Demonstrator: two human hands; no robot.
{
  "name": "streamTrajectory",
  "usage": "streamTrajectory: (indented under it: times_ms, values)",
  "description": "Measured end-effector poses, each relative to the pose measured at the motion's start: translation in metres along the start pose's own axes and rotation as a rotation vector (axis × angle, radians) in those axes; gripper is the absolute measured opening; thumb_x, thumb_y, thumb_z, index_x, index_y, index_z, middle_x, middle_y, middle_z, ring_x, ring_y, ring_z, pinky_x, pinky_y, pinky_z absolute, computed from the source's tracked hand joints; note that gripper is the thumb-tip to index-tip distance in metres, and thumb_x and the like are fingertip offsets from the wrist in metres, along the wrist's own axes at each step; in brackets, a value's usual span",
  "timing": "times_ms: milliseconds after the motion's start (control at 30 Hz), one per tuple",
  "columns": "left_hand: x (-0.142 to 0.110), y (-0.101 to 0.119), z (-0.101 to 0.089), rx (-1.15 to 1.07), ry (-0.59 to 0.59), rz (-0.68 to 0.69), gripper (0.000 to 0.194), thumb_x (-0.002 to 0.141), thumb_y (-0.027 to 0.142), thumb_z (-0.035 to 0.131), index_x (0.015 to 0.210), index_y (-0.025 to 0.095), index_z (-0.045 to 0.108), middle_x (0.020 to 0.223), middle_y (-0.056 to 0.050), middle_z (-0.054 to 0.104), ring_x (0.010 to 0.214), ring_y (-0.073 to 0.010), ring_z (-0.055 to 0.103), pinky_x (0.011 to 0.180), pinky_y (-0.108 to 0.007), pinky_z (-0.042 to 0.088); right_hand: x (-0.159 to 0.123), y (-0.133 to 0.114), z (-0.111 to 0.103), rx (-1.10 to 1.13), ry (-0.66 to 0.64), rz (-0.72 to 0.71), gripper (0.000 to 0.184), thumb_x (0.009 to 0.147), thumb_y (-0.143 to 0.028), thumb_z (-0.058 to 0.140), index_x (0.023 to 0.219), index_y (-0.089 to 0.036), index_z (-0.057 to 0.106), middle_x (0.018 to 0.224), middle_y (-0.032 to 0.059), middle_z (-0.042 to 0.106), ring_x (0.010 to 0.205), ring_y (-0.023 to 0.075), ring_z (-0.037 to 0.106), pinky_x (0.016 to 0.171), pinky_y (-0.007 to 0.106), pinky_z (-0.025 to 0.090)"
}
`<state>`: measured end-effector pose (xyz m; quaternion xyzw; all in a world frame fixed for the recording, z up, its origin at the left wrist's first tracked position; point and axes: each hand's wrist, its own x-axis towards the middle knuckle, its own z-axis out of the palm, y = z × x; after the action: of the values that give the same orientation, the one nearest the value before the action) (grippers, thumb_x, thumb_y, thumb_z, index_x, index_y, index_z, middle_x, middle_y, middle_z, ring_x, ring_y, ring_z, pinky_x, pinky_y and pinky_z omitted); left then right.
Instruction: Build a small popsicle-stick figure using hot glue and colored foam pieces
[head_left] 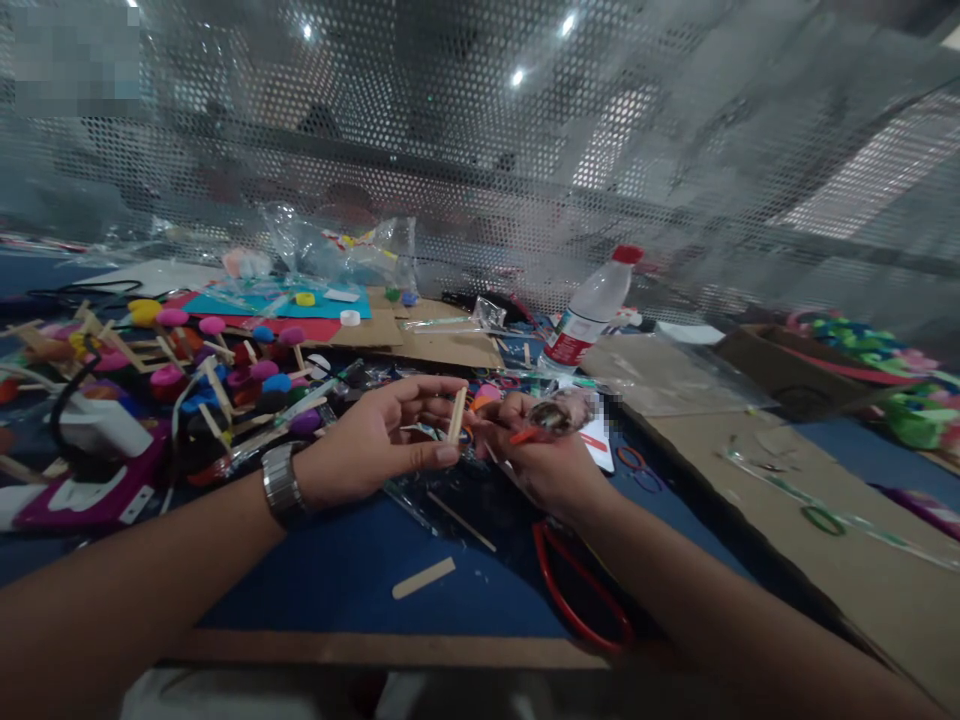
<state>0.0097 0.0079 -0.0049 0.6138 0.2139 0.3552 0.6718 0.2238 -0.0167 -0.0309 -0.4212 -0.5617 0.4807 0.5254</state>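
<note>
My left hand [382, 435], with a metal watch on its wrist, holds a short wooden craft stick [457, 415] upright between thumb and fingers. It may be more than one stick laid together. Close by, my right hand [544, 450] is closed, its fingertips near the stick. A blurred, shiny thing with an orange-red part [531, 435] shows at that hand; its kind is unclear. Below the hands, a cut craft stick [424, 578] and a thin wooden strip [461, 520] lie on the blue table. Red-handled scissors [581, 590] lie beneath my right forearm.
Many coloured pompoms with sticks [262, 375] crowd the left, beside a purple power strip [112, 475]. A red-capped bottle [589, 310] stands behind my hands. A phone [598, 450] lies to their right. Cardboard [712, 450] and a box [795, 365] occupy the right side.
</note>
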Motion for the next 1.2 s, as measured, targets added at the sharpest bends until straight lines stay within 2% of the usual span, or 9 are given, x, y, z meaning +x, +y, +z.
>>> streamTrajectory:
  times_ms: [167,333,600,833,1200]
  values:
    - [-0.004,0.001,0.004,0.086,-0.071,-0.013,0.057,0.078,0.017,0.084,0.13,0.02,0.063,0.118,-0.013,0.076,0.112,-0.0251,0.072,0.093,-0.035,0.057,-0.001,-0.004,0.006,0.1,0.072,0.065,0.046,0.064,-0.039,0.09,0.066,-0.023,0.047,0.067,-0.0035,0.057,0.059,0.012,0.051,0.054,0.027,0.04]
    - [-0.004,0.003,0.008,0.026,-0.152,0.028,0.055,0.079,0.01,0.081,0.129,0.021,0.063,0.118,-0.014,0.077,0.117,-0.0274,0.071,0.095,-0.037,0.057,-0.001,-0.017,0.016,0.32,0.121,0.097,0.057,0.05,-0.031,0.097,0.059,-0.021,0.042,0.063,-0.0063,0.054,0.057,0.0092,0.048,0.053,0.024,0.039]
    - [-0.003,0.0,0.011,-0.024,-0.244,0.101,0.061,0.076,0.003,0.081,0.132,0.021,0.065,0.125,-0.013,0.075,0.124,-0.025,0.068,0.111,-0.04,0.049,-0.002,-0.019,0.018,0.56,0.108,0.129,0.053,0.052,-0.018,0.098,0.06,-0.019,0.046,0.06,-0.0089,0.053,0.054,0.0056,0.048,0.049,0.017,0.038]
    - [-0.003,0.0,0.012,0.007,-0.234,0.123,0.06,0.076,0.005,0.082,0.132,0.019,0.065,0.127,-0.017,0.073,0.125,-0.0278,0.067,0.111,-0.043,0.049,-0.004,-0.014,0.017,0.565,0.05,0.125,0.05,0.057,-0.021,0.097,0.062,-0.02,0.047,0.064,-0.0075,0.058,0.055,0.0059,0.049,0.051,0.018,0.042]
    - [-0.003,0.0,0.012,0.02,-0.187,0.154,0.058,0.074,0.008,0.084,0.129,0.018,0.066,0.118,-0.013,0.077,0.114,-0.0239,0.073,0.103,-0.037,0.054,-0.005,-0.016,0.017,0.537,0.031,0.212,0.059,0.047,-0.028,0.102,0.061,-0.02,0.045,0.057,-0.0089,0.057,0.051,0.0049,0.05,0.049,0.015,0.04]
